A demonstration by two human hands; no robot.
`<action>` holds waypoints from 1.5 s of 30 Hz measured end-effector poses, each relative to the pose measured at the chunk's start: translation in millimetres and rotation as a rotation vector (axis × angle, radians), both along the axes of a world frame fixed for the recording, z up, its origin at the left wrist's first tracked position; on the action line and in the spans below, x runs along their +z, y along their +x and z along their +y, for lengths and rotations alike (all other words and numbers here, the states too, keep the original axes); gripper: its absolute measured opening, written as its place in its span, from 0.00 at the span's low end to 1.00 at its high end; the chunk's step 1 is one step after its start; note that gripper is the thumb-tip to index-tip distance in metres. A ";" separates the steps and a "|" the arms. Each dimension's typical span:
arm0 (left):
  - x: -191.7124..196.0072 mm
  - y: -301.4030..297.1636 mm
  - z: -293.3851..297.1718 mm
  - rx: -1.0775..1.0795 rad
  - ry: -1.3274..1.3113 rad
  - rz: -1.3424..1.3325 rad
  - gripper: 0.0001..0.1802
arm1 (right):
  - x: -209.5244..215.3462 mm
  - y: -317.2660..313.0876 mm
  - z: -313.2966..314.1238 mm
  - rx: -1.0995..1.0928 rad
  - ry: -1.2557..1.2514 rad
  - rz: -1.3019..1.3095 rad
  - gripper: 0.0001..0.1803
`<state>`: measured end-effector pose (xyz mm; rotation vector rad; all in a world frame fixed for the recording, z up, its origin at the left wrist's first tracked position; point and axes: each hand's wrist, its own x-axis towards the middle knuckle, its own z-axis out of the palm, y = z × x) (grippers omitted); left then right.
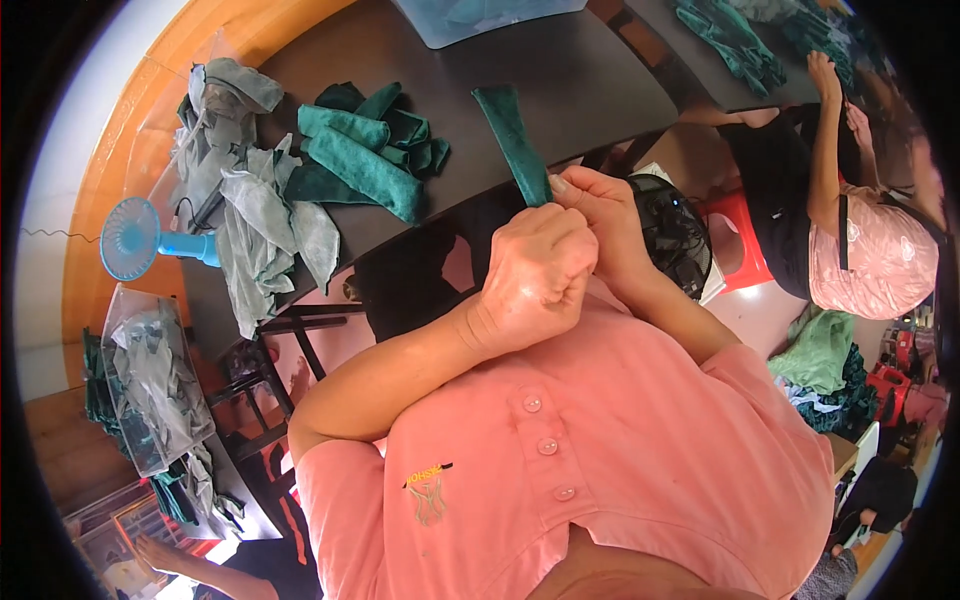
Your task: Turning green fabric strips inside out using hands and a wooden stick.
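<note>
A narrow dark green velvet fabric piece [513,135] rises from my hands, its wider far end lying over the dark table's front area. My left hand [541,265] is closed in a fist around its near end, knuckles up. Close against it, my right hand [603,212] is closed too, with thumb and fingers pinching the same end. The part of the cloth inside my fingers is hidden. To the left on the table lies a heap of folded and rolled green velvet pieces [365,170].
Grey-green cloth pieces [265,205] hang over the table's [450,85] left edge beside a small blue fan [132,238]. A clear blue plastic bin [480,22] stands at the far edge. At right, a person in pink [870,250] handles green cloth near a red stool [738,240].
</note>
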<state>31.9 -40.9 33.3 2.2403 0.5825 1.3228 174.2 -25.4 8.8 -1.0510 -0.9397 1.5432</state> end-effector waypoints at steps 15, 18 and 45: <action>38.3 -26.8 46.8 -0.055 -0.741 -0.663 0.06 | -6.5 5.6 3.5 0.162 0.349 -0.184 0.17; 38.4 -25.9 42.5 -0.076 -0.711 -0.595 0.07 | -8.4 -1.3 -4.0 0.356 0.282 -0.179 0.16; 43.6 -59.6 23.2 0.375 -0.418 -0.370 0.22 | -19.0 15.6 9.2 0.203 0.395 -0.312 0.16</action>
